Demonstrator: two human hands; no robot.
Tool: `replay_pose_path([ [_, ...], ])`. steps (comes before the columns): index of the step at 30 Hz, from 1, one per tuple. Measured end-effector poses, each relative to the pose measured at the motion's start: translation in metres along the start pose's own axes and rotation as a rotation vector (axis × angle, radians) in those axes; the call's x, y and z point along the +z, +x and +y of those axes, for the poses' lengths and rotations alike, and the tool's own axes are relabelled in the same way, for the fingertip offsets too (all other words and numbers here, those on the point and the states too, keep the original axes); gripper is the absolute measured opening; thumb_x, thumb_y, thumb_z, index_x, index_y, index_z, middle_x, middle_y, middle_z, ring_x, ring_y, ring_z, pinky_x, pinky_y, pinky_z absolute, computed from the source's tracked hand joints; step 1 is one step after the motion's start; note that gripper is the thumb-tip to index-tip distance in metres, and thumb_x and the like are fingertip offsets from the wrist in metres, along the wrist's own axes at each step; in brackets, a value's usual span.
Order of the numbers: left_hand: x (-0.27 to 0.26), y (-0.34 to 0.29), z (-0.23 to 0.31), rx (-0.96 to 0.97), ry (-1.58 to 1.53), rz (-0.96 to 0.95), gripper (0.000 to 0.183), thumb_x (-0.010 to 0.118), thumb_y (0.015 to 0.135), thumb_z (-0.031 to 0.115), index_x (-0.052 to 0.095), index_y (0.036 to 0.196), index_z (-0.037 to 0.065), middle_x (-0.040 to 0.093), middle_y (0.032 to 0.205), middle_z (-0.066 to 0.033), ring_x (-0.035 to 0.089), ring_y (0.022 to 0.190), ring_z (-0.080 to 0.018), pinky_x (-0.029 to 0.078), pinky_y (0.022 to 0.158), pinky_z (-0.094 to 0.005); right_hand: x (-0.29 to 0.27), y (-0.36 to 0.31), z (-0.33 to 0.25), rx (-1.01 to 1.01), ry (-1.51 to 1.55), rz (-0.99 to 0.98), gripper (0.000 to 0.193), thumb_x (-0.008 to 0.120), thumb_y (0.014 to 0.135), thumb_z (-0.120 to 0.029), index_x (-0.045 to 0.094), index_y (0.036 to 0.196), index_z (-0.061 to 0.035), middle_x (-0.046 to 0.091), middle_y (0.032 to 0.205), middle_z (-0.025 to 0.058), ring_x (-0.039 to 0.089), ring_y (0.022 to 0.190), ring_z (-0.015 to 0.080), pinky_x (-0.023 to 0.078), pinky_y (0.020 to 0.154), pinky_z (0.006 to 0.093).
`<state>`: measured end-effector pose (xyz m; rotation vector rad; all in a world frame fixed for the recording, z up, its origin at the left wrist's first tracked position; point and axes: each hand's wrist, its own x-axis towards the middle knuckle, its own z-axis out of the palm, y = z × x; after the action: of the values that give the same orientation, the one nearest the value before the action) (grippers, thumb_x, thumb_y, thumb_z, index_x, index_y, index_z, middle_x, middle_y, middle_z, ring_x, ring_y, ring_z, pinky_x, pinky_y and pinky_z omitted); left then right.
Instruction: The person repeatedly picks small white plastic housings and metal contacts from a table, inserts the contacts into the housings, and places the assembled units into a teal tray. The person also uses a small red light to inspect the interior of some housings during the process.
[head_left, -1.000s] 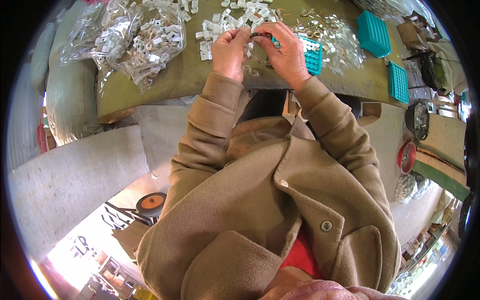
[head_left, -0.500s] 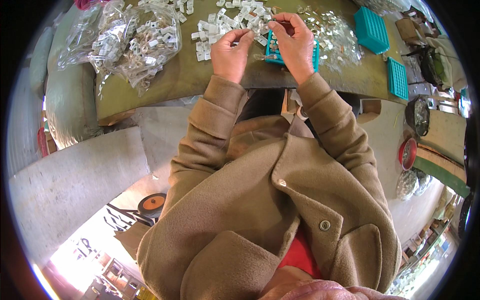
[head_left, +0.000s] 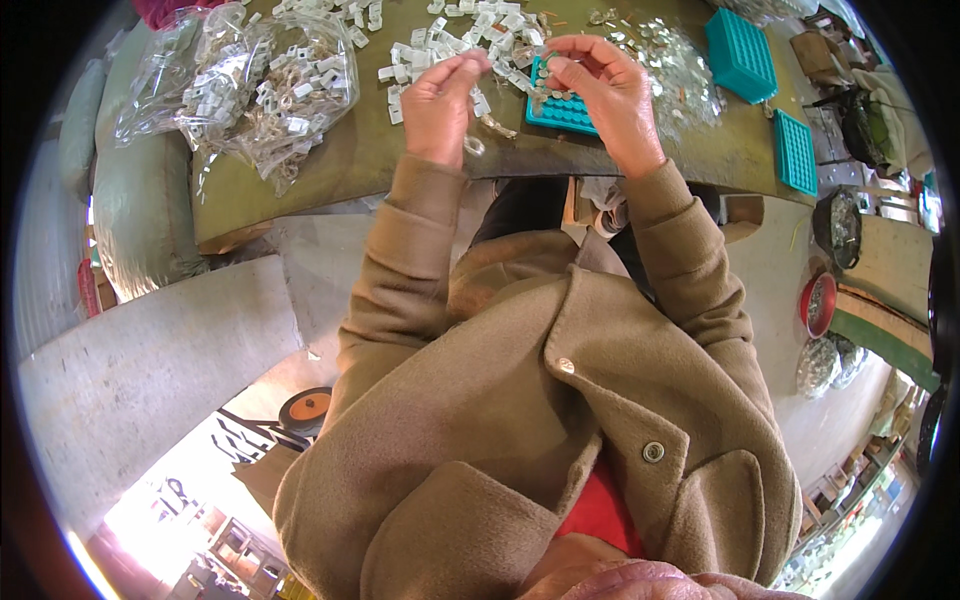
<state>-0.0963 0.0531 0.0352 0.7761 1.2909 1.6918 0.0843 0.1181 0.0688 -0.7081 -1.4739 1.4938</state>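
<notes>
My left hand [head_left: 440, 108] is closed in a pinch over the near side of a pile of small white plastic pieces [head_left: 422, 48]. Whatever its fingertips hold, if anything, is too small to make out. My right hand [head_left: 615, 100] is over a teal tray with rows of round holes [head_left: 563, 118], its thumb and forefinger pinched together above the tray's left side. Something small and shiny seems to be at those fingertips, but its kind is unclear. Small round pieces sit in some tray holes. A thin, pale piece [head_left: 496, 127] lies on the table between the hands.
Small shiny metal pieces [head_left: 680, 75] are spread right of the tray. Farther right stand a stack of teal trays [head_left: 742, 55] and a single teal tray [head_left: 795, 152]. A clear plastic bag [head_left: 280, 90] full of white pieces lies at the left of the green-brown table [head_left: 330, 175].
My hands have moved apart: the left slightly left, the right slightly right. More of the tray's left part shows, and a pale piece now lies farther left of it.
</notes>
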Motion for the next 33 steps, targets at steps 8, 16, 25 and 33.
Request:
replay_pose_path([
  [8,0.022,-0.038,0.032,-0.435,-0.107,-0.207,0.019,0.068,0.091,0.015,0.065,0.105,0.003,0.064,0.076,0.0007,0.047,0.054,-0.0010,0.032,0.042,-0.0157,-0.001,-0.012,-0.010,0.078,-0.108,-0.151,0.017,0.069,0.090,-0.014,0.070,0.105,-0.0065,0.064,0.082,-0.0027,0.054,0.067,0.0032,0.045,0.057,0.0196],
  [16,0.025,-0.051,0.021,-0.439,-0.184,-0.120,0.011,0.064,0.093,0.013,0.062,0.102,0.008,0.052,0.062,0.0048,0.040,0.046,-0.0015,0.028,0.040,-0.0158,0.016,-0.029,0.001,-0.061,-0.133,0.067,0.014,0.070,0.088,-0.012,0.069,0.099,-0.0049,0.061,0.075,-0.0043,0.050,0.063,0.0016,0.043,0.055,0.0190],
  [25,0.032,-0.063,0.008,-0.129,-0.003,0.004,0.011,0.065,0.089,0.006,0.062,0.099,0.002,0.062,0.071,0.0009,0.053,0.054,-0.0035,0.036,0.043,-0.0182,0.017,-0.037,0.019,0.346,0.257,-0.043,0.014,0.072,0.087,-0.011,0.066,0.097,-0.0042,0.059,0.074,-0.0037,0.048,0.060,0.0039,0.038,0.053,0.0186],
  [33,0.019,-0.064,0.015,-0.288,-0.028,-0.037,0.007,0.068,0.086,0.005,0.067,0.093,0.003,0.064,0.080,0.0012,0.051,0.063,-0.0022,0.036,0.051,-0.0171,0.015,-0.040,0.023,0.433,0.433,-0.091,0.009,0.068,0.090,-0.009,0.061,0.095,-0.0066,0.060,0.081,-0.0015,0.056,0.066,0.0061,0.048,0.057,0.0204],
])
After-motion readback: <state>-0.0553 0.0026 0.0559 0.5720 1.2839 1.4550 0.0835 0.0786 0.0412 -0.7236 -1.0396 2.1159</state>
